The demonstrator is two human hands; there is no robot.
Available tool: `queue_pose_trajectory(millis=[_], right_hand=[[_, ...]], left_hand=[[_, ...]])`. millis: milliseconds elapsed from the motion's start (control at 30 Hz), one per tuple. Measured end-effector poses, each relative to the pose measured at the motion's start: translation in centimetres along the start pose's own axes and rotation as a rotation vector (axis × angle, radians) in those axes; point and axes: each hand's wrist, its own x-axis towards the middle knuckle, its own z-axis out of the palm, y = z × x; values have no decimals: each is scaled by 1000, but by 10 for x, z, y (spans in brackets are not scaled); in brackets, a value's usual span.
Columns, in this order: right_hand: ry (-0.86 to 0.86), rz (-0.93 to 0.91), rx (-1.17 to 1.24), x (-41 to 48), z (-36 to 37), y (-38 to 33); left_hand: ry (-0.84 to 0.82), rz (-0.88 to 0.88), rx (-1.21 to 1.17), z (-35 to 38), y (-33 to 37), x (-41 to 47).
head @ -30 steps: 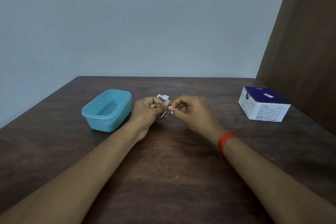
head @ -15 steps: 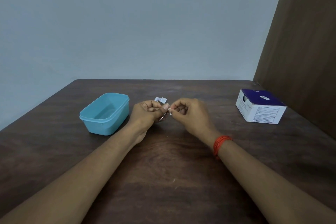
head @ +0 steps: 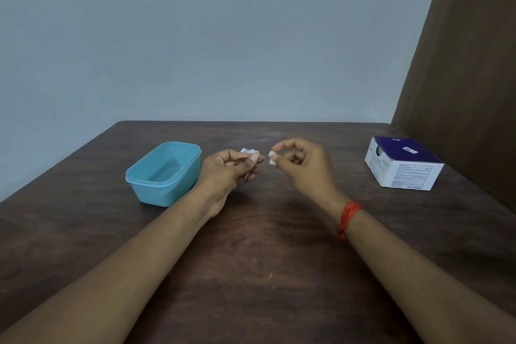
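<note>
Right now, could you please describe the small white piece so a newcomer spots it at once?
Look over the wooden table, between the blue tub and the purple-topped box. The right hand, red thread at its wrist, pinches the white piece. Unlike the white packet behind the left hand, it is held between fingertips.

Location type: plain indoor room set up as a bench-style work station; the exact kind of premises cannot be determined. Indicators: dark wood-grain table [head: 265, 274] across the lower frame, bare pale blue-grey wall [head: 195, 36] behind it, brown panel [head: 469, 64] at right, teal plastic container [head: 164, 190] centre-left, purple-and-white label-printed supply carton [head: 405, 176] at right.
</note>
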Motion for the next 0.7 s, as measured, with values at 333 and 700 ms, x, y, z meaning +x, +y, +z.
queue_pose_trajectory(millis=[333, 700], right_hand=[[-64, 95, 96, 0, -3, -10], [-212, 77, -351, -7, -3, -16]], left_hand=[[140, 243, 417, 4, 1, -3], [183, 447, 794, 11, 4, -10]])
